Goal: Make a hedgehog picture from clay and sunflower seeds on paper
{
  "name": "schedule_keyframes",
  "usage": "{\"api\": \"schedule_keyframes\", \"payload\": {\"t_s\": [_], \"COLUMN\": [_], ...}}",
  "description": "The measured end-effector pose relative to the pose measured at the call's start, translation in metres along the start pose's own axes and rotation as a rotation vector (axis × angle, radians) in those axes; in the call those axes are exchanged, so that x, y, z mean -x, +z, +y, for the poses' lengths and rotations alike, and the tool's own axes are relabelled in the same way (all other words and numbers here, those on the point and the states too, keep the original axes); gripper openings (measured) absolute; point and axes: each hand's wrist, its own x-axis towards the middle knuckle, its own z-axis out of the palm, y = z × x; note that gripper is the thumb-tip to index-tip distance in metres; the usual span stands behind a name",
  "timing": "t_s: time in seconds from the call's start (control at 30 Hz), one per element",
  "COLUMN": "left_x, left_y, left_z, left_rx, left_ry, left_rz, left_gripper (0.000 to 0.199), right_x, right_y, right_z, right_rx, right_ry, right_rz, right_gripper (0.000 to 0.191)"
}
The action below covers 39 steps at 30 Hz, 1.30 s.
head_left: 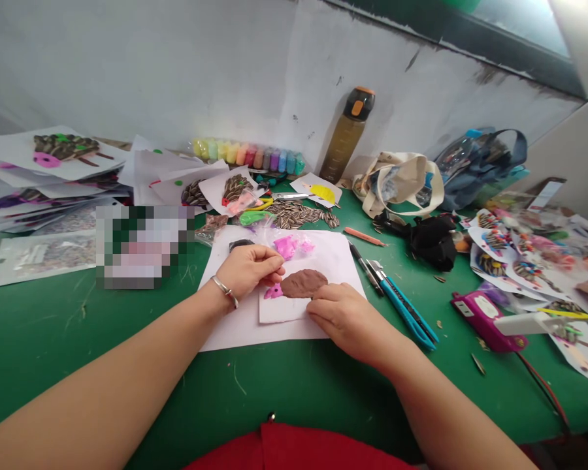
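Observation:
A flattened brown clay oval [304, 284] lies on a small white card [279, 313], with a pink clay head [274, 291] at its left end. Under the card is a larger white sheet [225, 335]. My left hand [247, 271], a bracelet on its wrist, hovers over the pink head with thumb and forefinger pinched; what they hold, if anything, is too small to name. Against the right end of the brown oval rests my right hand [345, 316], its fingers curled together and their tips partly hidden. Pink clay [287, 247] in clear wrap sits just behind the card.
Sunflower seeds [296, 214] are heaped behind the sheet. Pens [366, 269] and a blue cutter [406, 310] lie to the right, near a purple device [490, 320]. A bottle [347, 134] stands by the wall; stacked cards [53, 186] are at left.

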Motion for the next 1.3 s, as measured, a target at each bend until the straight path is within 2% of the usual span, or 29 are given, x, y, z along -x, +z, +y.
{"api": "schedule_keyframes", "payload": {"t_s": [0.3,0.37,0.57,0.67,0.83,0.97,1.17,1.3], "left_x": [0.002,0.003,0.013,0.019,0.024,0.023,0.022,0.019], "left_y": [0.000,0.000,0.003,0.006,0.008,0.005,0.003,0.002], "left_z": [0.002,0.002,0.011,0.016,0.018,0.017,0.016,0.015], "left_rx": [-0.033,-0.036,0.039,0.087,0.136,0.148,0.172,0.187], "left_ry": [0.020,0.027,-0.017,-0.046,-0.071,-0.070,-0.078,-0.097], "left_rz": [0.015,0.018,-0.001,-0.024,-0.088,-0.090,-0.164,-0.106], "left_gripper": [0.034,0.036,0.033,0.030,0.030,0.033,0.033,0.031], "right_x": [0.002,0.000,-0.014,-0.022,-0.033,-0.042,-0.054,-0.050], "right_y": [0.011,0.010,-0.015,-0.025,-0.028,-0.026,-0.016,-0.012], "right_z": [-0.005,-0.006,-0.018,-0.025,-0.028,-0.029,-0.029,-0.019], "right_rx": [0.192,0.147,-0.320,-0.430,-0.460,-0.536,-0.443,-0.429], "right_ry": [-0.016,-0.002,0.049,0.119,0.199,0.240,0.202,0.256], "right_rz": [0.040,0.069,0.299,0.358,0.417,0.457,0.514,0.596], "right_gripper": [0.019,0.020,0.017,0.015,0.014,0.012,0.014,0.013]}}
